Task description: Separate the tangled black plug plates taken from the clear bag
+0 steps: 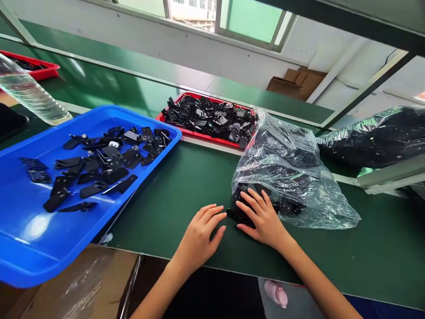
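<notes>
A clear plastic bag [288,164] with black plastic parts inside lies on the green table. My right hand [260,217] rests at the bag's near left side, fingers spread over the dark parts there. Just left of it, a black plastic part [234,216] pokes out toward my left hand [204,232]. That hand hovers over or rests on the table, its fingers stretched and the thumb apart, with nothing visible in it. Whether its fingertips touch the part I cannot tell.
A blue tray [29,146] with loose black parts stands at left. Behind the bag sits a red tray [212,138] heaped with similar parts. A water bottle [33,95] leans in at far left. Another filled bag [375,137] lies at right, near a metal frame [392,175].
</notes>
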Demonstrator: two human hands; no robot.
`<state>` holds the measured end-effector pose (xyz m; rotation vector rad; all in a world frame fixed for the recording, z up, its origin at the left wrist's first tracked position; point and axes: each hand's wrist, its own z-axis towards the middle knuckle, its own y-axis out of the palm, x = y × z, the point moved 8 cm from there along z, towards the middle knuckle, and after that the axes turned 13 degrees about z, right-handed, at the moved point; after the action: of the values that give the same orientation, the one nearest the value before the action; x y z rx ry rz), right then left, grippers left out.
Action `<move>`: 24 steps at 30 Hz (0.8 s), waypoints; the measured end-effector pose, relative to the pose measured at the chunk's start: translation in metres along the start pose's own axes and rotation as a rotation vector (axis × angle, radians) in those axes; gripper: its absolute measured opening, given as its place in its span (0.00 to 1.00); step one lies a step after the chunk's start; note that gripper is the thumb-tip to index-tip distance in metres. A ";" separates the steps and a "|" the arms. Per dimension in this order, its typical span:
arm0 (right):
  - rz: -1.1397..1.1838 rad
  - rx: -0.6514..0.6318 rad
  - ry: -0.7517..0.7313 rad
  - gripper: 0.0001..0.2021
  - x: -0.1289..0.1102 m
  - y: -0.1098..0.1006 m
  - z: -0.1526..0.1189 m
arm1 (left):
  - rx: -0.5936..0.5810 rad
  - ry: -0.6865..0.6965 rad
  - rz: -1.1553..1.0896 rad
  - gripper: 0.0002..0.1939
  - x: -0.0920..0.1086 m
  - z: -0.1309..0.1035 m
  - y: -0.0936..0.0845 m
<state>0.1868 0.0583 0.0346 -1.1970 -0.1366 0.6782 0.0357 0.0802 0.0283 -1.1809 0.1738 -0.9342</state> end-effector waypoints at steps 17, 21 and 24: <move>0.010 0.269 0.485 0.12 -0.006 -0.021 -0.054 | -0.002 0.061 0.145 0.08 0.025 -0.012 0.000; 0.018 0.211 0.521 0.13 -0.022 -0.011 -0.054 | -0.105 0.042 -0.020 0.11 0.024 -0.021 0.002; 0.017 0.184 0.548 0.14 -0.022 -0.004 -0.055 | -0.143 -0.026 0.015 0.15 0.018 -0.017 0.006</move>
<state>0.1948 0.0004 0.0223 -1.1655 0.3872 0.3486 0.0403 0.0561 0.0227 -1.3207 0.2312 -0.9048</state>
